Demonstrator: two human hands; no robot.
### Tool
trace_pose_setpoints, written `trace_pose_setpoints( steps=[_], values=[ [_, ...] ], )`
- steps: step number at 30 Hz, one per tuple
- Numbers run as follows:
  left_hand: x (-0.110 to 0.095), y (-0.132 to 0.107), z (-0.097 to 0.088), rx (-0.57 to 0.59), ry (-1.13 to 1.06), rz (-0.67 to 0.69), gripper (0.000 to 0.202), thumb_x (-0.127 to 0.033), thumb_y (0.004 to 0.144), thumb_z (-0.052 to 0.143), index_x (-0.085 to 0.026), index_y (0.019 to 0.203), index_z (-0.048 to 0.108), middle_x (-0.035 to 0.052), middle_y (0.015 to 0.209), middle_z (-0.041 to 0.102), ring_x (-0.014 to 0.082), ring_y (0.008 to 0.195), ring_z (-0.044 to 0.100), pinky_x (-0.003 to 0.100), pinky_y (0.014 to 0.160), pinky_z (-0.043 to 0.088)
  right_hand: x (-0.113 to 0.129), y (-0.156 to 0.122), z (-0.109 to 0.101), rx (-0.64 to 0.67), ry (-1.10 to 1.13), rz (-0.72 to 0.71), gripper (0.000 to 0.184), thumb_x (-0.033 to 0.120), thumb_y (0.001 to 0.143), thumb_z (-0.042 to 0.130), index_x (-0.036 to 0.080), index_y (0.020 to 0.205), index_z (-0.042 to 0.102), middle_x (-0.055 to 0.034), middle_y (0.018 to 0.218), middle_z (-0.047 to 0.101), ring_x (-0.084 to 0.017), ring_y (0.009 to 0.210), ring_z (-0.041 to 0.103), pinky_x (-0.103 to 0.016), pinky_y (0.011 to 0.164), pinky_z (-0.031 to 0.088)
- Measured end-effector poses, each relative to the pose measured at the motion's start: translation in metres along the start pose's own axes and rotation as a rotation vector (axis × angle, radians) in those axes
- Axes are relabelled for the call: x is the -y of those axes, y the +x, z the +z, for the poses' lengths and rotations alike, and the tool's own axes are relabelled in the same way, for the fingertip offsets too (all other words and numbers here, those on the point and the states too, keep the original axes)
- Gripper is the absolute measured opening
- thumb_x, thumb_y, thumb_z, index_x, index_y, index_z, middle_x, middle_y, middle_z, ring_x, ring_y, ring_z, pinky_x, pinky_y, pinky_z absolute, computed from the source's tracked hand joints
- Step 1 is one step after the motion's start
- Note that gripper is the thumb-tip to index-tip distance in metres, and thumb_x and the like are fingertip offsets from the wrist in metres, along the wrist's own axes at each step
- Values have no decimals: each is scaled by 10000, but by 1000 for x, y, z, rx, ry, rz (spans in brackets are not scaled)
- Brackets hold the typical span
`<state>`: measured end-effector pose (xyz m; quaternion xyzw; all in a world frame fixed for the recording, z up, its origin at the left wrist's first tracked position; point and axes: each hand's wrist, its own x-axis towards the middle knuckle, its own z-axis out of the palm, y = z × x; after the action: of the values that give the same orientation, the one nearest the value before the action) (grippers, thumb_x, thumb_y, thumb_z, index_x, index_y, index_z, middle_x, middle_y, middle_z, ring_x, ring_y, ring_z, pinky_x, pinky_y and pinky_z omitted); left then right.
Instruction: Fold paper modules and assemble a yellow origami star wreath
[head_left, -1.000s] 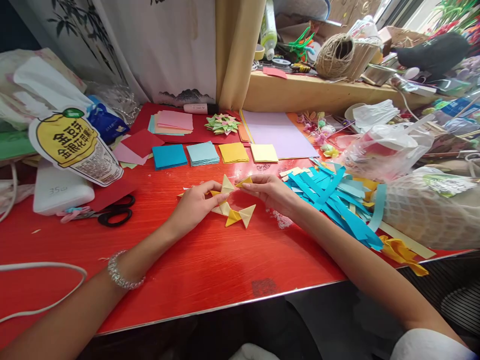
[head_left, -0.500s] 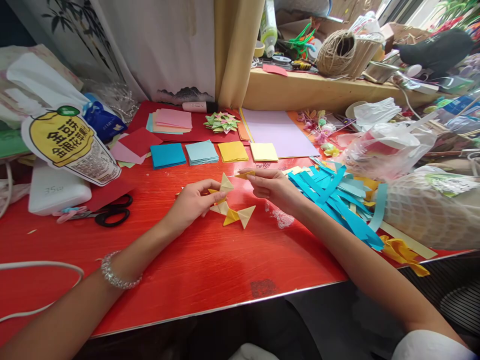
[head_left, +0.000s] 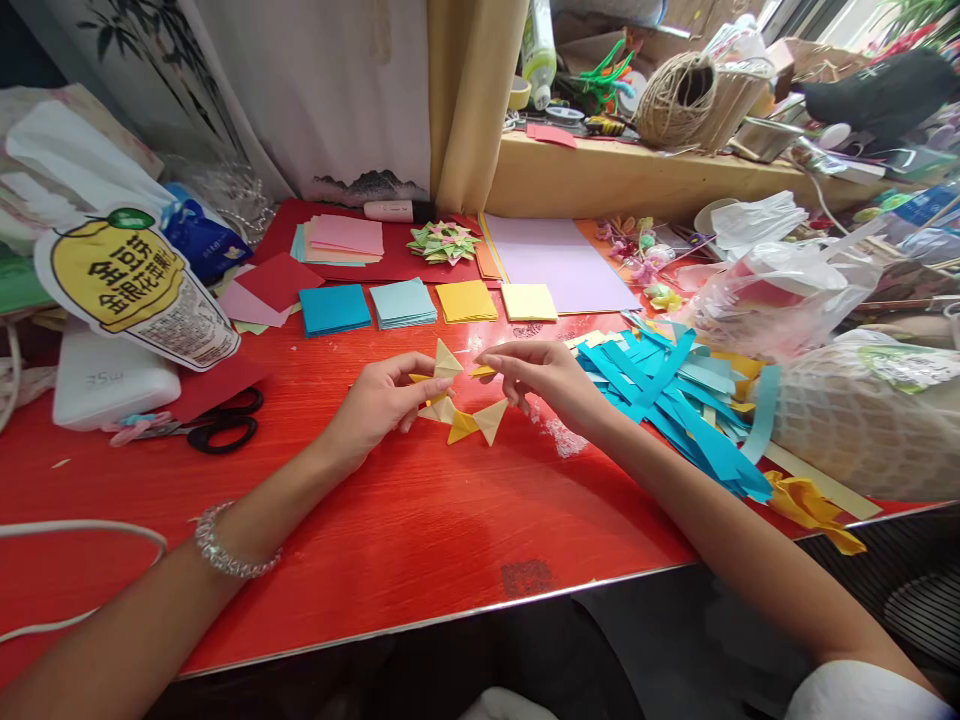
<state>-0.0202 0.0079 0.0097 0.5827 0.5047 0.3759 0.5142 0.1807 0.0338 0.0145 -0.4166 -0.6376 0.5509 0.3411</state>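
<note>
I see the left hand (head_left: 375, 405) pinch the yellow origami chain (head_left: 459, 415) steady in its fingers, the right hand (head_left: 546, 378) pinching a folded unit (head_left: 481, 371) alongside.

**Bare Forearms, One Bracelet**

A silver beaded bracelet (head_left: 225, 545) circles the left wrist, at eight o'clock. Both forearms are uncovered down to the left hand (head_left: 375, 400) and right hand (head_left: 544, 375). A white sleeve (head_left: 862, 695) shows at four o'clock.

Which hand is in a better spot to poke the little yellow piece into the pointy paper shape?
Probably the right hand: it pinches the little yellow piece, right beside the pointy paper shape. The left hand is busy gripping that shape.
</note>
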Motion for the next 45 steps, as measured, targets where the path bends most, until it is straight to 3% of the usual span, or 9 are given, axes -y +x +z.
trace_pose_setpoints(
  steps=[2, 4, 7, 13, 21, 27, 34, 39, 45],
  values=[
    [0, 0, 0, 1, -19, 25, 177, -347, 726, 626, -187, 801, 626, -67, 469, 466, 46, 369, 322, 192, 390, 264, 0, 0, 0, -45, -31, -49, 265, 385, 800, 560, 155, 901, 645, -30, 763, 613, -41, 471, 404, -196, 398, 332],
    [1, -1, 0, 0, -20, 60, 185, -346, 727, 638, -181, 811, 629, -45, 569, 551, 38, 379, 341, 193, 391, 285, 2, -2, 0, -72, -64, -119, 249, 332, 804, 571, 204, 1014, 609, 15, 679, 556, -44, 470, 374, -197, 415, 317],
    [1, -4, 1, -23, -23, 137, 179, -330, 740, 639, -177, 833, 632, -13, 731, 619, 35, 411, 392, 192, 405, 330, 9, -8, 3, -74, -101, -188, 423, 272, 802, 587, 278, 1210, 477, 56, 592, 464, -63, 492, 419, -207, 468, 360],
    [1, -6, 2, -25, -61, 250, 172, -310, 773, 618, -165, 863, 633, 13, 738, 621, 81, 527, 526, 195, 455, 391, 14, -16, 9, -160, -191, -264, 173, 331, 801, 578, 218, 932, 586, -14, 805, 563, -88, 600, 532, -230, 505, 440],
    [2, -8, 3, -21, -34, 288, 139, -289, 780, 610, -164, 834, 638, 21, 788, 631, 108, 628, 572, 209, 531, 480, 16, -21, 10, -185, -353, -423, 109, 249, 812, 568, 215, 903, 618, -8, 807, 610, -75, 549, 543, -219, 492, 490],
    [4, -8, 3, -40, -17, 315, 135, -289, 780, 610, -172, 836, 648, 22, 776, 636, 110, 620, 579, 207, 529, 490, 11, -20, 11, -257, -539, -674, 84, 183, 829, 551, 162, 881, 615, -23, 791, 634, -74, 564, 550, -218, 531, 500],
    [4, -8, 3, -56, 26, 339, 131, -288, 778, 617, -175, 835, 646, 9, 740, 622, 105, 612, 576, 206, 547, 500, 10, -21, 10, -266, -794, -996, 163, 55, 823, 515, 158, 922, 594, -53, 817, 661, -122, 762, 631, -232, 675, 526],
    [4, -9, 3, -65, 31, 349, 139, -291, 777, 618, -171, 840, 647, 12, 749, 630, 104, 612, 579, 210, 557, 503, 8, -22, 7, -239, -880, -1086, 241, 2, 802, 505, 160, 968, 581, -67, 861, 668, -128, 798, 635, -229, 675, 527],
    [4, -9, 4, -59, 21, 356, 130, -285, 780, 617, -173, 838, 645, 11, 758, 629, 104, 613, 580, 210, 546, 503, -1, -23, 0, -202, -1080, -1174, 272, 62, 828, 512, 173, 1072, 561, -74, 956, 671, -148, 832, 629, -255, 683, 522]
  ],
)
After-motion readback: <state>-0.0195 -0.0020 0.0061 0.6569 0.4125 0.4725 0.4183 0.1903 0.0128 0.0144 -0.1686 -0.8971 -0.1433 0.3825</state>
